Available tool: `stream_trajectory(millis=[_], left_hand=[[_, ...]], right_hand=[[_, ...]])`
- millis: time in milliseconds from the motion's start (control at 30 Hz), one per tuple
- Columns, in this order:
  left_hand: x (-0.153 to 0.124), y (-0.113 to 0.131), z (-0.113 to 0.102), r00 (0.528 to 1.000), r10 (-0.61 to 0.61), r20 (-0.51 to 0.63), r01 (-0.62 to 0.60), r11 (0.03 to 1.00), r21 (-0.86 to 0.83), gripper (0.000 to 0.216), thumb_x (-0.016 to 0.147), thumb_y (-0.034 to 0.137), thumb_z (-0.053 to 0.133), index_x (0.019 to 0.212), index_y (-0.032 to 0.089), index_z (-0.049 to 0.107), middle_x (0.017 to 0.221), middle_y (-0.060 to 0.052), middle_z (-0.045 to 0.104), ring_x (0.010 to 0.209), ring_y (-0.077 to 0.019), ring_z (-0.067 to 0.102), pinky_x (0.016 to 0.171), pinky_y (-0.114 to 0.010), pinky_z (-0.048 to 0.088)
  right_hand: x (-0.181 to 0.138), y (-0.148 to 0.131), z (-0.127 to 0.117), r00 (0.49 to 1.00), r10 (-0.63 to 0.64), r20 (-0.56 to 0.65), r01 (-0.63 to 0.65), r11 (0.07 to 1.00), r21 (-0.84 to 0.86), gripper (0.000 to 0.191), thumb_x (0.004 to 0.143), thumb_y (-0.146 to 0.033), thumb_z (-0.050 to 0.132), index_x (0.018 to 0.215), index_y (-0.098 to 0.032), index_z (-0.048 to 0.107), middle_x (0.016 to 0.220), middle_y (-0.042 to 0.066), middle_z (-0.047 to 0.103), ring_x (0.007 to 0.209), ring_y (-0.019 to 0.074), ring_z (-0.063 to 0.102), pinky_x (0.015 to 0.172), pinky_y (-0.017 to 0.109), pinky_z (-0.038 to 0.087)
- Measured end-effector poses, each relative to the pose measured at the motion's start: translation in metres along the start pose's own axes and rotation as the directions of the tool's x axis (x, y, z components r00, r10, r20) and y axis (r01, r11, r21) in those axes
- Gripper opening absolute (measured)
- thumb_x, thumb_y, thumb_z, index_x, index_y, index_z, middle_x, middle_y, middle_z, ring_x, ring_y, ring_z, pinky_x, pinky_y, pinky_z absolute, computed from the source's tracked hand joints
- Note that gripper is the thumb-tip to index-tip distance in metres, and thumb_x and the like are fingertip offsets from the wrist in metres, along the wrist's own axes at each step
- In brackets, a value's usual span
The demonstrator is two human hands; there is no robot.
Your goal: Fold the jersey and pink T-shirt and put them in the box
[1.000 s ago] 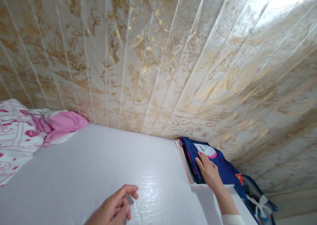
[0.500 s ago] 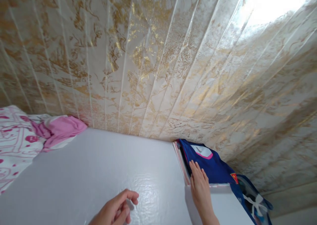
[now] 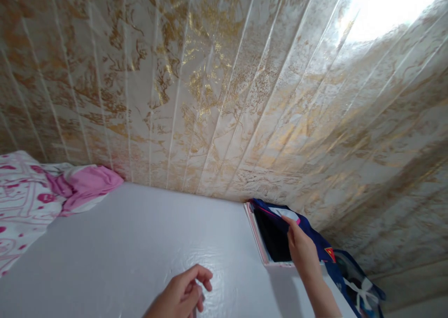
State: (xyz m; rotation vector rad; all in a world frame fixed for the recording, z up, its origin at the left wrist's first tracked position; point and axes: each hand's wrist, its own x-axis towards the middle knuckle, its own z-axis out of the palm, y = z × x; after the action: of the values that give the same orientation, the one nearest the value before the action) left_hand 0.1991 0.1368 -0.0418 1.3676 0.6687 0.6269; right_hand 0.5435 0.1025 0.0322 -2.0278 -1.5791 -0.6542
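At the right, my right hand (image 3: 304, 245) is closed on the near edge of a navy blue cloth (image 3: 310, 229) with a white patch, pink trim and a small red badge. The cloth's left side is folded back, and a black flat surface (image 3: 271, 236) shows beneath it. Under both lies a stack of books or notebooks (image 3: 255, 236), its pale edges visible. My left hand (image 3: 184, 290) hovers over the grey-white surface (image 3: 140, 243), its fingers loosely bent and apart, holding nothing.
White cloth with pink print (image 3: 24, 201) and a pink cloth (image 3: 93, 185) lie at the left. A gold-patterned, pleated covering (image 3: 196, 98) rises behind the surface. A blue-edged see-through bag (image 3: 364, 280) with a white bow sits at the lower right.
My right hand has gone from lying flat on the navy cloth to gripping its edge and pulling it rightward, baring the black surface. My left hand has shifted slightly right.
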Motion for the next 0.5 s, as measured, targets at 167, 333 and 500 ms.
stream_trajectory(millis=[167, 333, 500], left_hand=[[0.08, 0.028, 0.052, 0.969, -0.191, 0.16, 0.242, 0.875, -0.419, 0.054, 0.068, 0.059, 0.068, 0.098, 0.017, 0.054, 0.1, -0.01, 0.065, 0.076, -0.017, 0.065, 0.054, -0.021, 0.046], [0.147, 0.054, 0.104, 0.936, -0.263, 0.235, 0.344, 0.829, -0.441, 0.05, 0.089, 0.062, 0.047, 0.102, 0.014, 0.054, 0.089, -0.009, 0.066, 0.078, -0.0207, 0.068, 0.063, -0.029, 0.052], [0.169, 0.051, 0.132, 0.93, -0.341, 0.136, 0.367, 0.864, -0.343, 0.032, 0.097, 0.041, 0.051, 0.112, 0.013, 0.058, 0.097, -0.006, 0.064, 0.078, -0.0171, 0.065, 0.068, -0.033, 0.054]], right_hand=[[0.009, -0.022, -0.016, 0.966, -0.255, -0.037, 0.247, 0.958, -0.143, 0.041, 0.089, -0.012, 0.032, 0.117, -0.02, 0.061, 0.111, 0.006, 0.072, 0.086, 0.018, 0.072, 0.073, 0.026, 0.055], [-0.012, -0.037, -0.015, 0.928, -0.373, 0.008, 0.373, 0.925, -0.07, 0.043, 0.088, -0.01, 0.032, 0.119, -0.018, 0.061, 0.11, 0.008, 0.072, 0.093, 0.0196, 0.071, 0.078, 0.029, 0.056], [-0.038, -0.04, -0.02, 0.945, -0.233, 0.232, 0.173, 0.952, 0.254, 0.042, 0.095, -0.024, 0.033, 0.132, -0.027, 0.051, 0.1, 0.003, 0.075, 0.08, 0.0155, 0.072, 0.07, 0.024, 0.056]])
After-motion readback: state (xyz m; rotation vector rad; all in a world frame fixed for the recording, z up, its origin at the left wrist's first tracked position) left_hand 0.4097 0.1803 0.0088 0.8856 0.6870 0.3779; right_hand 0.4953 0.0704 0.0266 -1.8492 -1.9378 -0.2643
